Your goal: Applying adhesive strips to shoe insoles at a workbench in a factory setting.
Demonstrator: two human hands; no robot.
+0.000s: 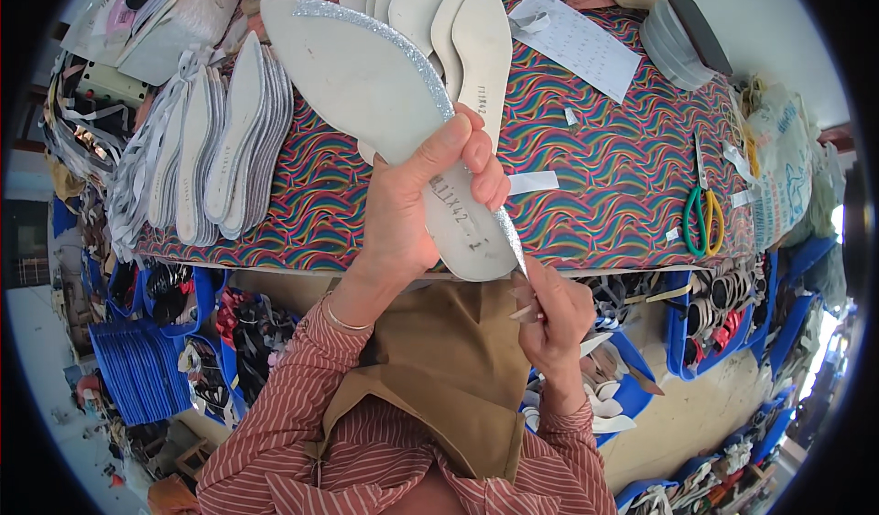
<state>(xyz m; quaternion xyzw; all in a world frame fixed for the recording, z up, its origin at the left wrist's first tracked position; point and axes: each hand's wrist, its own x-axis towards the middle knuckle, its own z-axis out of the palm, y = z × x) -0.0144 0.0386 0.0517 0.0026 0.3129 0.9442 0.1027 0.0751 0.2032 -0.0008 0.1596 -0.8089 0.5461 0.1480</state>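
Above the front edge of the table, my left hand (407, 199) grips a pale grey shoe insole (357, 75) by its narrow middle, thumb on top and fingers curled round its right edge. The insole's broad pointed end reaches up and left; its rounded heel end lies lower right. A silver glitter strip (417, 60) follows the right edge of the insole. Beside the heel, my right hand (557, 318) has its fingers closed on the lower end of this strip, which stretches taut from the insole. Part of the strip is hidden behind my left fingers.
Stacked insoles with glitter edges (243, 144) stand on the left of the patterned table. Plain white insoles (485, 43) lie behind my left hand. Scissors (703, 208), a paper sheet (586, 48) and a grey round container (673, 43) are on the right. Blue baskets (678, 318) stand below.
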